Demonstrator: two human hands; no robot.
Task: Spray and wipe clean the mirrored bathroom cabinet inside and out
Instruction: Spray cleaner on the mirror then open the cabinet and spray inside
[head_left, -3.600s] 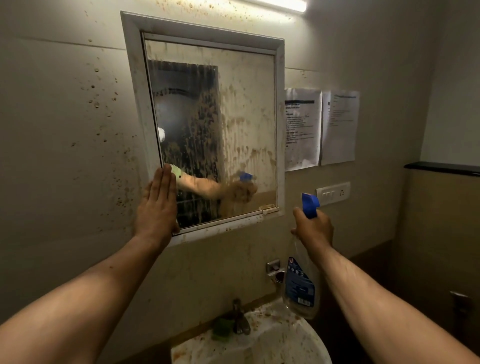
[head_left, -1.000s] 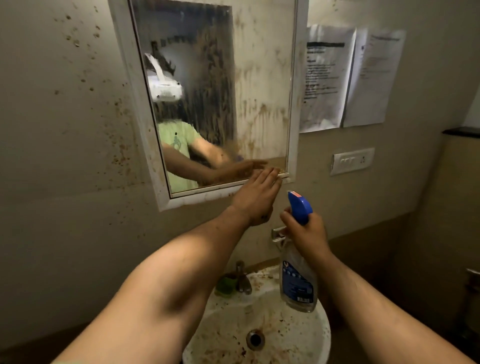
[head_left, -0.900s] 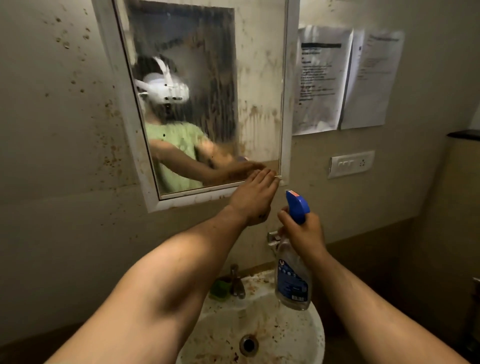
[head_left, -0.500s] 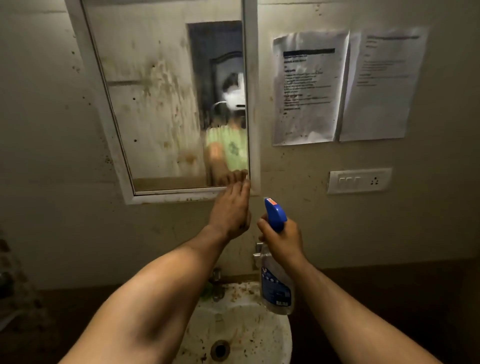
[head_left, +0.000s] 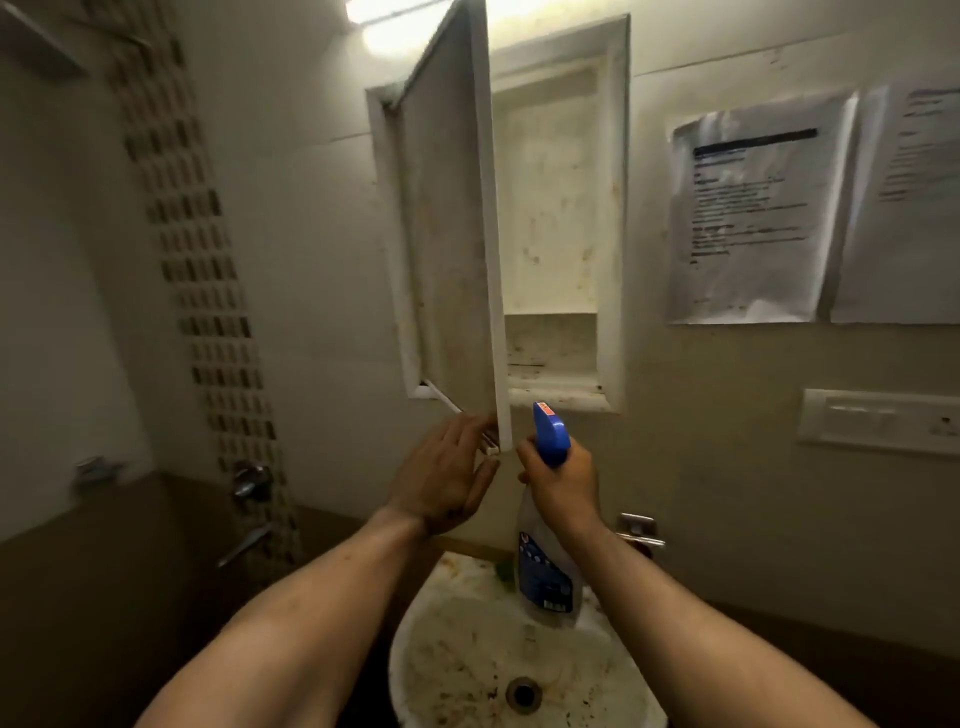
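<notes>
Cabinet door (head_left: 457, 234) open, stained inside; left hand (head_left: 447, 478) at corner

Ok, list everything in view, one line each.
cabinet door: one, white-framed, open, hinged left
cabinet interior: one, stained white, in the wall
spray bottle: one, clear with blue trigger, above the sink
sink: one, stained white, bottom centre
papers: two, white, wall right of cabinet
switch plate: one, white, below the papers
taps: at least two, metal, left wall
left hand: one, touching the door's lower corner
right hand: one, gripping the spray bottle
</notes>
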